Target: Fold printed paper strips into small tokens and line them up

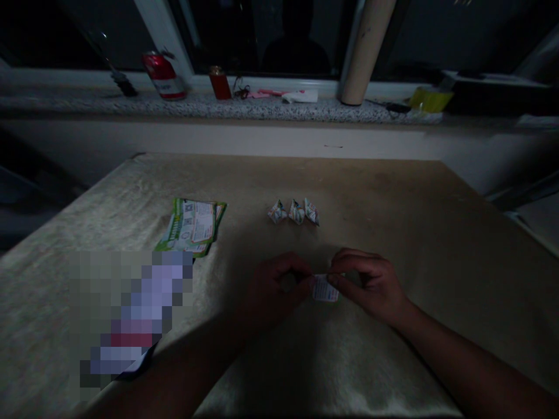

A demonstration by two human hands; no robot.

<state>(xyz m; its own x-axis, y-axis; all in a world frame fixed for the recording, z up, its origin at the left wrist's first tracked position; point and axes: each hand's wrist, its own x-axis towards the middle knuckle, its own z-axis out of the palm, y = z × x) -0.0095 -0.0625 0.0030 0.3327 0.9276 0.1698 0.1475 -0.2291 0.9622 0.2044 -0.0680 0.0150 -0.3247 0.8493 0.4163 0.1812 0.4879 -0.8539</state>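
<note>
Between my two hands is a small piece of printed paper [325, 290], white with rows of text and a greenish lower edge. My left hand [286, 285] pinches its left upper corner between thumb and fingers. On the other side, my right hand [369, 279] pinches the upper right edge the same way. Beyond them, three small folded paper shapes [296, 212] with printed surfaces stand in a row. To the left lies a short stack of green and white printed leaflets [192, 224], slightly fanned.
A blurred-out, phone-like object [148, 308] lies left of my left forearm. On the granite windowsill [262, 109] behind the table stand a red can [163, 75], an orange-red container [219, 83], a cardboard tube [367, 52] and a yellow item [430, 100].
</note>
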